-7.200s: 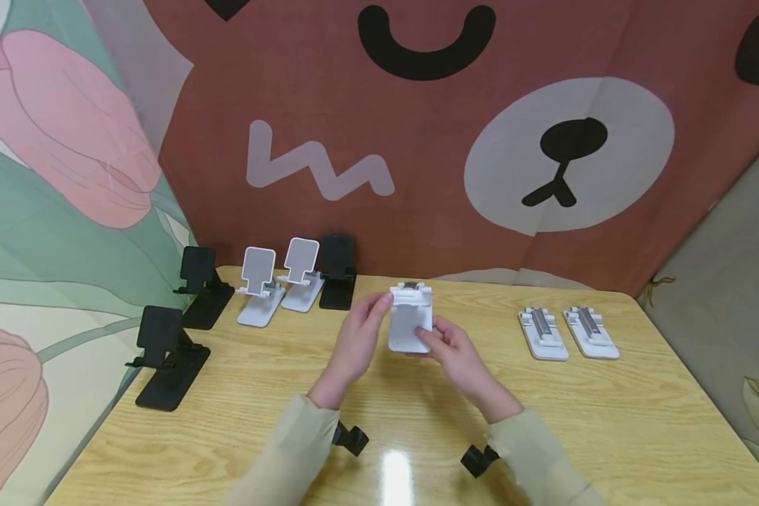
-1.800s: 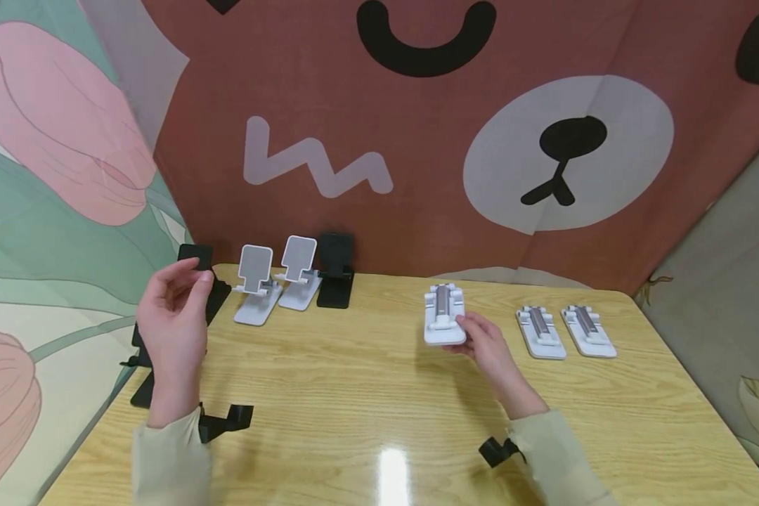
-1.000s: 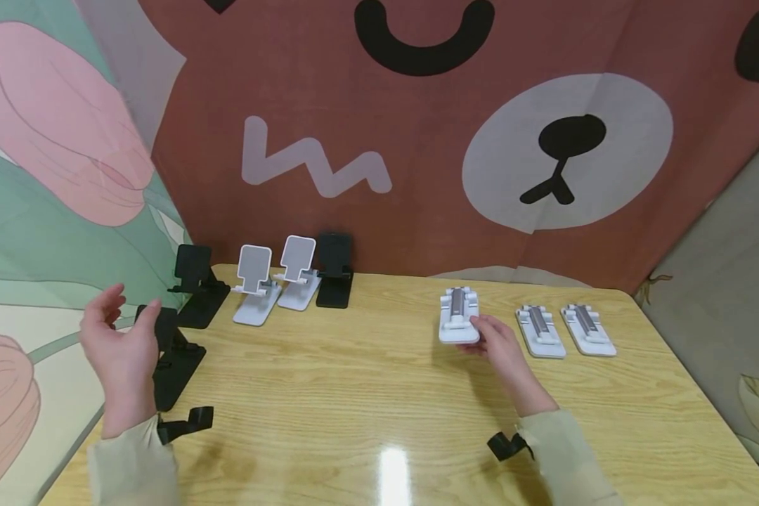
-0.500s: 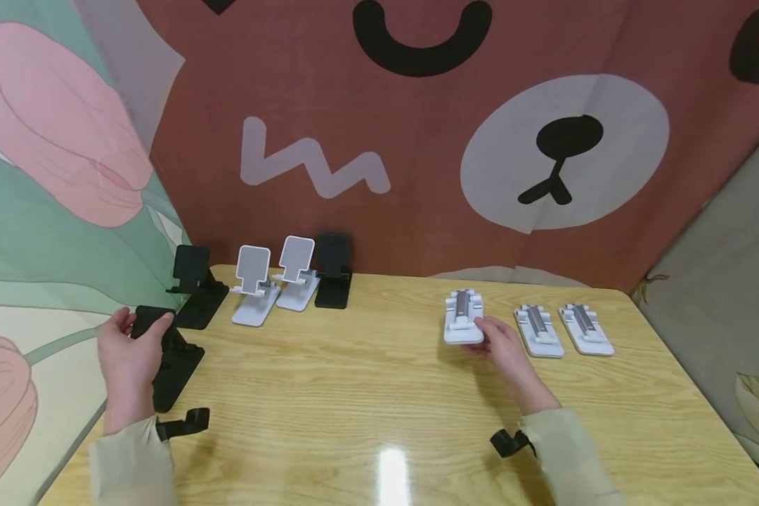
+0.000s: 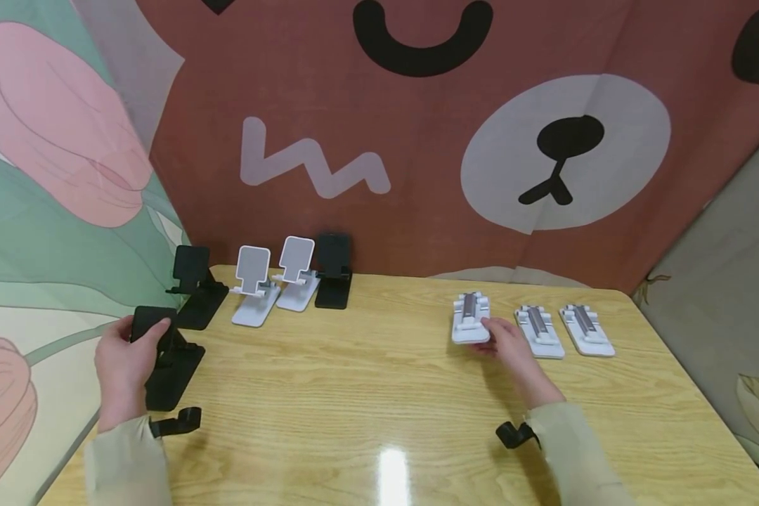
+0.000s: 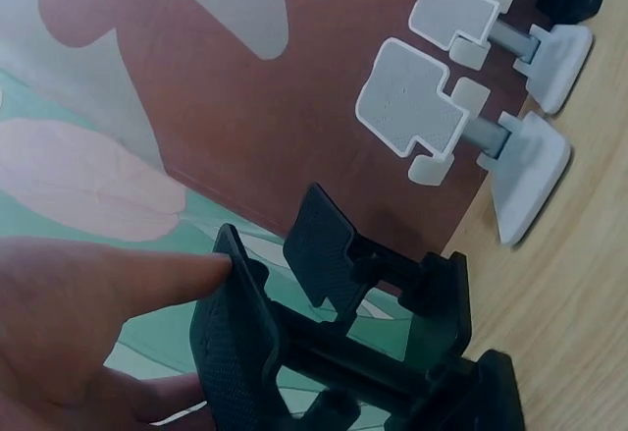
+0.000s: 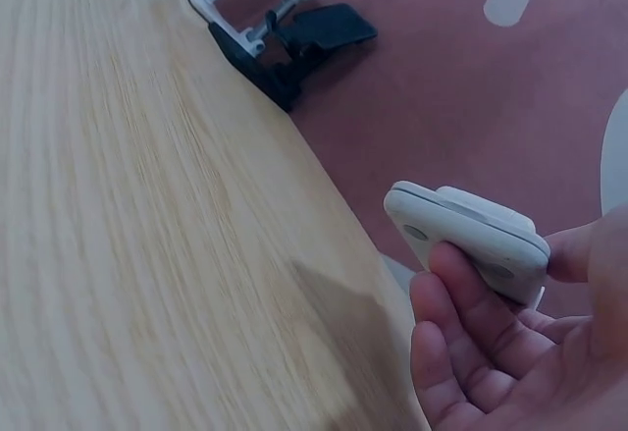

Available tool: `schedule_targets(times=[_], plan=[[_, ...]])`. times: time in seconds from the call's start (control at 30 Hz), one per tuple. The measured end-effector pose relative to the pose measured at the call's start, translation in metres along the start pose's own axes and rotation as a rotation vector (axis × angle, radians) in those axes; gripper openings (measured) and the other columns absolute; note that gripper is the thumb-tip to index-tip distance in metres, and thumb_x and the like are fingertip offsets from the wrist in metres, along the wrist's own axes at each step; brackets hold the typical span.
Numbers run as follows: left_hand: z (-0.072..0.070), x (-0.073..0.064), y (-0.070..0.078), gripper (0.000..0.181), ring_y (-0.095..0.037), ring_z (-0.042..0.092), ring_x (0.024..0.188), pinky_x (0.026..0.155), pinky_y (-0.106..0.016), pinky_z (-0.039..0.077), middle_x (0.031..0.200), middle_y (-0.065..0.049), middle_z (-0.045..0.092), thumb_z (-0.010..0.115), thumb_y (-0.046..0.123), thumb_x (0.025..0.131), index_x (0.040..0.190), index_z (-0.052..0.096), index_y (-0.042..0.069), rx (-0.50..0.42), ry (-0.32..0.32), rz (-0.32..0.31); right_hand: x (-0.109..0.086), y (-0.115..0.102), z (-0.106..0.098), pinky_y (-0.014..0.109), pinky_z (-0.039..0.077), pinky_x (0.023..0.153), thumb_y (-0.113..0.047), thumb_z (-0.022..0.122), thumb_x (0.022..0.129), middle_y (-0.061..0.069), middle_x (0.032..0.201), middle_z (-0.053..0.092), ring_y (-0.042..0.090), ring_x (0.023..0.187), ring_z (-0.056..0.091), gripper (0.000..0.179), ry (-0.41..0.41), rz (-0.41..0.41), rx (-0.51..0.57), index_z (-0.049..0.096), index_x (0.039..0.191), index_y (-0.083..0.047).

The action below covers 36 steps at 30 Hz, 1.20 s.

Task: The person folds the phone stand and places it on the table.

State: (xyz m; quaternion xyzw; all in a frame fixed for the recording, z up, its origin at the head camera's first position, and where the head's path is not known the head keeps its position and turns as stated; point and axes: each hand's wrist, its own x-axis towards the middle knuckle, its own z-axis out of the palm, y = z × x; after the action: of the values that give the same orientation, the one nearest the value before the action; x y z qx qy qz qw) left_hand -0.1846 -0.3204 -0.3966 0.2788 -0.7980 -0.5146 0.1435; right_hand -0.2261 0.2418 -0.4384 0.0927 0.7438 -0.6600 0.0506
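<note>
At the left edge of the table, my left hand (image 5: 123, 369) pinches the upright top plate of an unfolded black phone stand (image 5: 176, 379). In the left wrist view the thumb lies against the rim of that plate (image 6: 234, 338), and the other fingers are partly hidden behind it. On the right, my right hand (image 5: 512, 355) grips a folded white phone stand (image 5: 468, 330) by its side, raised above the table. The right wrist view shows the underside of this white stand (image 7: 461, 240), with fingers beneath and the thumb mostly hidden behind it.
Two more folded white phone stands (image 5: 540, 337) (image 5: 587, 334) lie at the back right. Along the back left stand unfolded ones: a black (image 5: 192, 270), two white (image 5: 253, 274) (image 5: 297, 260) and another black (image 5: 334, 260). A patterned cloth (image 5: 417, 176) hangs behind the wooden table (image 5: 329, 393).
Both hands held a white stand together earlier. The left hand has since let go, moved left and taken hold of the black stand's plate. The right hand has carried the folded white stand rightward.
</note>
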Motion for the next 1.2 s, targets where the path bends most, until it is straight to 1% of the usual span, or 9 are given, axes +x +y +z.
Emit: schedule_targets(times=[0.1, 0.17, 0.43, 0.63, 0.77, 0.87, 0.97, 1.1, 1.2], plan=[[-0.001, 0.002, -0.001, 0.082, -0.043, 0.042, 0.127, 0.109, -0.058, 0.034, 0.15, -0.03, 0.039, 0.056, 0.047, 0.101, 0.156, 0.028, -0.005, 0.039, -0.02, 0.002, 0.002, -0.001, -0.003, 0.033, 0.056, 0.082, -0.025, 0.043, 0.111, 0.002, 0.09, 0.068, 0.016, 0.082, 0.069, 0.046, 0.008, 0.016, -0.015, 0.044, 0.136, 0.014], [-0.002, 0.002, 0.0, 0.083, -0.044, 0.044, 0.124, 0.107, -0.059, 0.035, 0.147, -0.03, 0.041, 0.055, 0.049, 0.1, 0.156, 0.029, -0.006, 0.056, -0.032, -0.001, 0.003, -0.001, -0.005, 0.032, 0.056, 0.081, -0.024, 0.044, 0.11, 0.003, 0.09, 0.068, 0.016, 0.08, 0.069, 0.049, 0.016, 0.026, -0.024, 0.042, 0.138, 0.015], [-0.003, 0.0, 0.001, 0.091, -0.047, 0.04, 0.126, 0.107, -0.062, 0.034, 0.149, -0.032, 0.038, 0.054, 0.059, 0.098, 0.154, 0.03, -0.008, 0.09, -0.054, -0.034, 0.007, 0.005, -0.014, 0.03, 0.057, 0.075, -0.024, 0.045, 0.109, 0.005, 0.091, 0.069, 0.017, 0.077, 0.069, 0.054, 0.029, 0.064, -0.088, 0.037, 0.143, 0.018], [-0.003, -0.001, 0.001, 0.09, -0.047, 0.042, 0.121, 0.103, -0.061, 0.036, 0.144, -0.033, 0.04, 0.054, 0.058, 0.098, 0.15, 0.033, -0.012, 0.117, -0.06, -0.023, 0.01, 0.008, -0.016, 0.03, 0.057, 0.071, -0.022, 0.045, 0.108, 0.006, 0.085, 0.07, 0.018, 0.074, 0.07, 0.051, 0.039, 0.074, -0.171, 0.042, 0.139, 0.019], [-0.001, -0.001, 0.004, 0.078, -0.043, 0.046, 0.108, 0.088, -0.05, 0.044, 0.131, -0.032, 0.046, 0.053, 0.051, 0.101, 0.145, 0.039, -0.012, 0.132, -0.083, 0.017, 0.01, 0.01, -0.02, 0.03, 0.055, 0.07, -0.031, 0.05, 0.107, 0.01, 0.09, 0.071, 0.018, 0.075, 0.069, 0.057, 0.059, 0.075, -0.264, 0.047, 0.138, 0.016], [0.002, -0.002, 0.007, 0.068, -0.04, 0.048, 0.101, 0.076, -0.039, 0.042, 0.124, -0.031, 0.048, 0.051, 0.043, 0.104, 0.139, 0.043, -0.014, 0.151, -0.092, 0.049, 0.009, 0.012, -0.023, 0.031, 0.052, 0.071, -0.042, 0.059, 0.102, 0.014, 0.1, 0.069, 0.018, 0.078, 0.066, 0.066, 0.07, 0.089, -0.35, 0.05, 0.138, 0.012], [0.005, -0.006, 0.011, 0.061, -0.04, 0.05, 0.101, 0.073, -0.034, 0.042, 0.124, -0.032, 0.05, 0.049, 0.036, 0.106, 0.138, 0.044, -0.016, 0.161, -0.098, 0.077, 0.009, 0.014, -0.025, 0.032, 0.051, 0.071, -0.045, 0.066, 0.098, 0.016, 0.105, 0.065, 0.019, 0.08, 0.063, 0.069, 0.076, 0.09, -0.41, 0.051, 0.136, 0.01], [0.01, -0.008, 0.016, 0.055, -0.039, 0.051, 0.1, 0.073, -0.032, 0.041, 0.121, -0.033, 0.052, 0.048, 0.03, 0.107, 0.136, 0.046, -0.016, 0.162, -0.09, 0.113, 0.009, 0.016, -0.026, 0.032, 0.052, 0.071, -0.041, 0.068, 0.096, 0.018, 0.107, 0.064, 0.02, 0.081, 0.062, 0.068, 0.084, 0.079, -0.43, 0.05, 0.136, 0.011], [0.013, -0.01, 0.02, 0.054, -0.036, 0.05, 0.097, 0.071, -0.031, 0.041, 0.117, -0.031, 0.054, 0.049, 0.03, 0.107, 0.136, 0.049, -0.015, 0.159, -0.074, 0.133, 0.007, 0.016, -0.028, 0.034, 0.053, 0.072, -0.042, 0.07, 0.096, 0.02, 0.114, 0.063, 0.021, 0.084, 0.064, 0.07, 0.086, 0.071, -0.435, 0.049, 0.136, 0.011]])
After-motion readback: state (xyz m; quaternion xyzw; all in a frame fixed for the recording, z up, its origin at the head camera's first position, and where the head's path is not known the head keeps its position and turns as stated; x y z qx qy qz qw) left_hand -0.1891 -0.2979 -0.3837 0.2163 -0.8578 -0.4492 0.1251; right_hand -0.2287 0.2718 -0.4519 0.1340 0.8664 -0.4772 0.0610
